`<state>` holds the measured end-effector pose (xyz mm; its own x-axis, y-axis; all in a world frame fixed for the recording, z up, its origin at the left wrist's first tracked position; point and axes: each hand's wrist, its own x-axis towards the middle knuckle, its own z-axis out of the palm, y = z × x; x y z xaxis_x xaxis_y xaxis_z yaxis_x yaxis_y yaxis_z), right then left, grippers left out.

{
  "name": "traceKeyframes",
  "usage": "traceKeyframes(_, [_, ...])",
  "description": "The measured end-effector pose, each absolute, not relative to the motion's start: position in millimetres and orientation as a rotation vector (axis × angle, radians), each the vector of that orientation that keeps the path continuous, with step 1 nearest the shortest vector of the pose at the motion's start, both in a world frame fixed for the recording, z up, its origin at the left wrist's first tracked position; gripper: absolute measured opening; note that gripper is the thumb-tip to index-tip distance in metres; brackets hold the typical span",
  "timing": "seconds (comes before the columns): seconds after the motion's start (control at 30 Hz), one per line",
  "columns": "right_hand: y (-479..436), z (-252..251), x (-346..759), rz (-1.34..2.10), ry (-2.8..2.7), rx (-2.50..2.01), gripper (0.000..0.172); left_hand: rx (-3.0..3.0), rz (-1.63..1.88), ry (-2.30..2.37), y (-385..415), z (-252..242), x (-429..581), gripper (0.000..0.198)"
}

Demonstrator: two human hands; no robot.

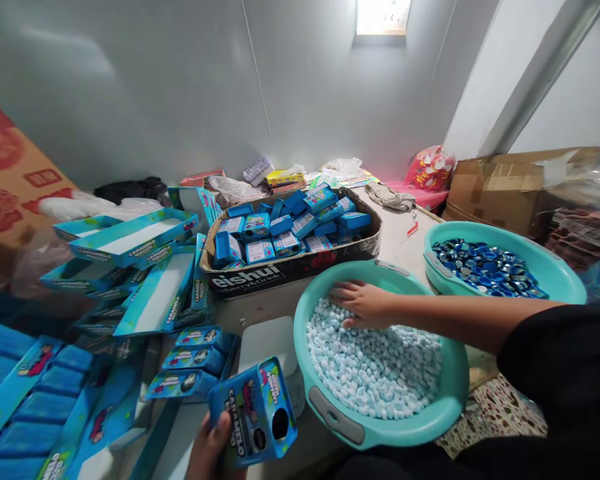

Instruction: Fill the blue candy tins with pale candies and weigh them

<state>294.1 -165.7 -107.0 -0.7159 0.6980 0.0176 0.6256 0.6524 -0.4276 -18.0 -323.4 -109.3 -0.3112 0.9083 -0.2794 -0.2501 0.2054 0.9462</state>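
In the lower middle, my left hand (214,441) grips a blue candy container (247,403) printed "Caramelo Macizo", its dark oval spot facing right. My right hand (363,303) reaches into a turquoise basin (457,400) and rests on a heap of small white and pale blue candies (375,373). Its fingers are spread, and nothing shows in them; the palm side is hidden. Left of the basin, several like containers (193,360) lie in a row. A white lid-like sheet (269,340) sits between them and the basin.
A cardboard tray (245,283) of blue containers stands behind the basin. To the right is a second turquoise basin (563,280) with blue caps (485,267). Printed display boxes (153,287) pile up on the left, near filled blue packs (45,407). Brown cartons (500,193) stand far right.
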Motion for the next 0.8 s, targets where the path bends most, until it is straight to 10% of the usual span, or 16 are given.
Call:
traceKeyframes(0.17, [-136.3,-113.9,317.8,0.948,-2.37,-1.157,0.043,0.684,1.348,1.252,-295.8,-59.2,7.0,0.106])
traceKeyframes(0.53, [-147.2,-132.5,284.1,1.196,-1.959,-1.413,0.035,0.869,1.367,0.858,-164.2,-57.7,123.0,0.061])
traceKeyframes(0.8, [-146.8,-144.2,262.3,1.464,-1.742,-1.319,0.037,1.287,1.403,1.186,-152.7,-99.2,123.6,0.073])
